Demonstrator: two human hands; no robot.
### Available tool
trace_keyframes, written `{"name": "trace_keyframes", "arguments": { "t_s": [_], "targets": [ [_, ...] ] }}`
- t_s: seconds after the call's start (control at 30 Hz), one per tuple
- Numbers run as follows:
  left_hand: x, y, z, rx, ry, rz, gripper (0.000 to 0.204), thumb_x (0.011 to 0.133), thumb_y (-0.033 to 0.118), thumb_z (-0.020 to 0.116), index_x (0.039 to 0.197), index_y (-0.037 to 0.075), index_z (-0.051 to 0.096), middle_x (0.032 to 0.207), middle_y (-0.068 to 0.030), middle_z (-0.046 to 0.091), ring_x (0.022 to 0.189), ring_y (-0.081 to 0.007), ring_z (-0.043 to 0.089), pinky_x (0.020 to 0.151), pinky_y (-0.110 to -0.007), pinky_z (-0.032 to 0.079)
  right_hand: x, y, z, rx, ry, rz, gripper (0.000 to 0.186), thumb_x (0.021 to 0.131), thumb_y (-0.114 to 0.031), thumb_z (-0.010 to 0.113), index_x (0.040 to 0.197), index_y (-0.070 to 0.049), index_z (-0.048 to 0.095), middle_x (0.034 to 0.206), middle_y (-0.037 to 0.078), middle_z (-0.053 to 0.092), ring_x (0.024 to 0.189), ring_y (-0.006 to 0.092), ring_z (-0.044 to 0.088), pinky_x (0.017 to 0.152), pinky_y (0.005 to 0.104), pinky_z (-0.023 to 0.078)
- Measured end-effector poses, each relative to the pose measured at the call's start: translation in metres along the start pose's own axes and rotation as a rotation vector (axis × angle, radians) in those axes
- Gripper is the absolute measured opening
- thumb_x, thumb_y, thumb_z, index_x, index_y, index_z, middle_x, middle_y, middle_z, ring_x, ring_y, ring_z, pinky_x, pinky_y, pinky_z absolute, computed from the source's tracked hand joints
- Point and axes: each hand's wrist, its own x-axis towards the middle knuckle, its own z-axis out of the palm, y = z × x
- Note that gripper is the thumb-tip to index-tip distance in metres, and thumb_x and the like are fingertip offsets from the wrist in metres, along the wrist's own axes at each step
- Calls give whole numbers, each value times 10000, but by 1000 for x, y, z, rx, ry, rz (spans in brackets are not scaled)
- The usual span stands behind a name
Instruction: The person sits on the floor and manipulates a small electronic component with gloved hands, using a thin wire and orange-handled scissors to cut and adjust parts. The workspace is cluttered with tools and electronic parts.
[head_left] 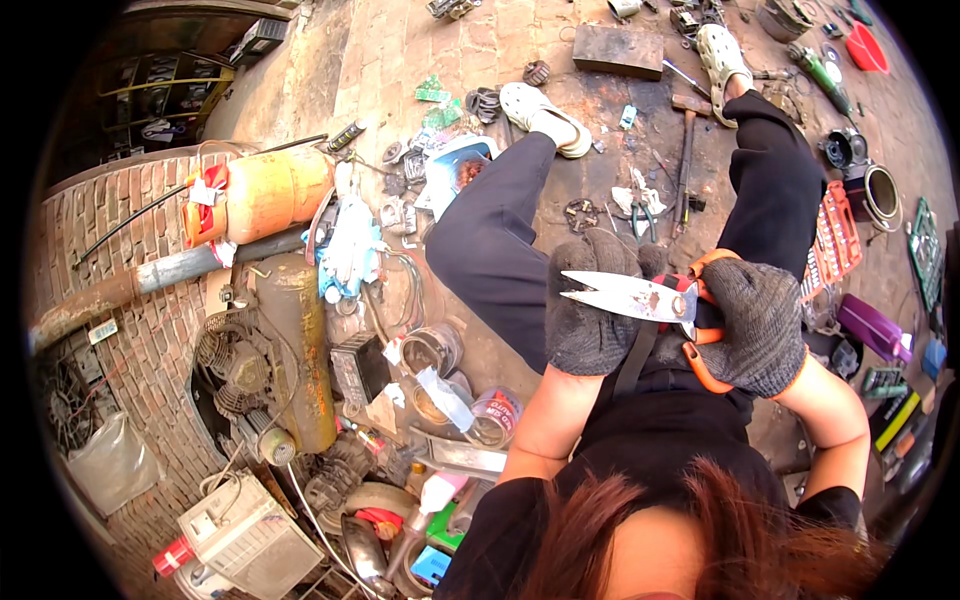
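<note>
Reddish hair (722, 505) hangs nearest the camera at the lower edge, ahead of a black shirt. Metal shears (645, 301) are located above the lap, between the gloved hands, blades toward the left and slightly parted. Right hand (760, 322): fingers curled around the orange handles (706, 370), grip partly closed. Left hand (598, 315): behind the blades, fingers bent; whether it grips anything cannot be determined.

Handling assessment: the shears should be stiff, moderately light and not fragile. Bare blade metal is likely slippery against knit gloves, and the edges may cut. Recommended hold is on the orange handles, clear of the pivot; the blades are best handled by their flat faces only.

Surroundings: a long-handled hammer (686, 155) lies on the floor beyond the hands, with an open orange socket case (833, 243) to the right.
</note>
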Motion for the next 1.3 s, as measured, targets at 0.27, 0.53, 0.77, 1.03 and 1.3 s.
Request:
{"name": "trace_keyframes", "arguments": {
  "t_s": [0.27, 0.53, 0.77, 1.03, 1.3],
  "targets": [
    [-6, -3, 5, 259, -65, 92, 519, 955, 379, 382, 1325, 15, 399, 1385, -193, 373, 1300, -358, 336, 1076, -516, 265, 0, -6, -4, -102, -63, 88, 542, 496, -261, 753, 949, -34, 563, 865, 142, 573, 711, 348, 575, 634, 400, 446],
    [-10, -9, 11, 200, 32, 71, 519, 955, 378, 369, 1347, 37, 393, 1400, -176, 369, 1329, -341, 303, 1086, -509, 241, 1, -5, 0, -34, -17, 48, 545, 484, -261, 756, 937, -25, 568, 833, 145, 576, 690, 351, 582, 625, 397, 457],
    [1, -1, 0, 69, 56, 0, 486, 956, 348, 354, 1333, 46, 404, 1380, -151, 383, 1315, -295, 320, 1084, -493, 242, 0, -7, -3, -118, -69, 75, 528, 479, -248, 744, 921, -20, 566, 810, 146, 571, 679, 355, 584, 619, 394, 460],
    [17, 15, -23, -1303, 199, -447, 404, 915, 260, 452, 1251, 35, 459, 1260, -131, 453, 1196, -275, 412, 1028, -453, 321, 4, -8, 0, -127, 21, -5, 484, 518, -282, 761, 893, -44, 570, 801, 117, 587, 642, 319, 586, 560, 382, 455],
    [26, 30, -45, -2154, 299, -541, 331, 875, 171, 551, 1169, 24, 513, 1139, -111, 524, 1077, -255, 504, 971, -414, 401, 5, 7, 5, -178, -12, -107, 432, 558, -301, 754, 866, -56, 575, 683, 89, 576, 565, 316, 576, 506, 374, 442]
  ]
}}
